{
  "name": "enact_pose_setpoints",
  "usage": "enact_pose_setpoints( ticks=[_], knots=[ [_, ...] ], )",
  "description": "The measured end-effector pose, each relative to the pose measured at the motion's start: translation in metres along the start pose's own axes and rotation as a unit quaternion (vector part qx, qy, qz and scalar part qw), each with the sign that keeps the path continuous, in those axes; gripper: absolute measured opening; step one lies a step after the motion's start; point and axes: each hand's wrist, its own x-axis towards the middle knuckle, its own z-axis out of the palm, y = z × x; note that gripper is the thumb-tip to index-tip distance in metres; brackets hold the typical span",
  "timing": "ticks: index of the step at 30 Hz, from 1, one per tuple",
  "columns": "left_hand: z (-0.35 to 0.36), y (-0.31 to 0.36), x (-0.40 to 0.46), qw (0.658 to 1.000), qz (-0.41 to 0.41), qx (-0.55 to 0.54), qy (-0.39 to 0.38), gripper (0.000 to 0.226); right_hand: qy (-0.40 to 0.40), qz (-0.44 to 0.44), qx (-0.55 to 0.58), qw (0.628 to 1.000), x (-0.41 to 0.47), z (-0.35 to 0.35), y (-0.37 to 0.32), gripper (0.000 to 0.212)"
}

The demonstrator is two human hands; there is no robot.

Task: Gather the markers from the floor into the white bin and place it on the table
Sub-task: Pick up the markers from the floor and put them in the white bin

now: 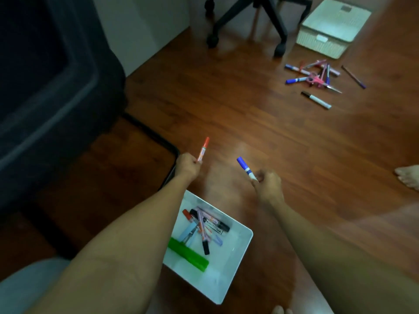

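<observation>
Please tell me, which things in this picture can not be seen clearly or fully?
- White bin, head view: the left forearm covers its left side.
- Green item in the bin: partly under that forearm, kind unclear.
- Far marker pile: blurred and tangled, count unclear.
- Table: not visible.
- Chair: cut off by the top edge.

Left forearm (127, 241) hides white bin's (240, 243) left rim.

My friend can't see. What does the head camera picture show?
A person's left hand holds an orange marker and the right hand a blue marker, above a white bin of markers on the wooden floor. More markers lie scattered farther away.
</observation>
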Motion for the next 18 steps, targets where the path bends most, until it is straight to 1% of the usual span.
enact_pose_setpoints(
  ticks=[4,6,10,12,14,18],
  knots=[
    [-0.030,0.006,-0.042,0.999,-0.021,-0.037,-0.008,0.032,0.006,0.000,0.045,0.999,-0.033,-0.013,-0.037,0.022],
    [-0.043,0.008,-0.062,0.998,-0.028,-0.050,-0.013,0.030,-0.013,-0.002,0.053,0.999,-0.054,-0.014,-0.047,0.025],
    [-0.061,-0.001,-0.104,0.996,-0.041,-0.081,0.008,0.026,-0.052,0.006,0.071,0.996,-0.094,-0.007,-0.061,0.023],
    [-0.059,-0.012,-0.123,0.994,-0.047,-0.095,0.003,0.024,-0.079,0.019,0.080,0.993,-0.108,-0.002,-0.063,0.022],
    [-0.053,-0.028,-0.138,0.993,-0.055,-0.103,-0.012,0.016,-0.114,0.017,0.081,0.990,-0.118,0.004,-0.062,0.022],
    [-0.038,-0.064,-0.163,0.989,-0.093,-0.110,-0.028,0.025,-0.198,0.004,0.063,0.978,-0.131,0.004,-0.057,0.020]
  ],
)
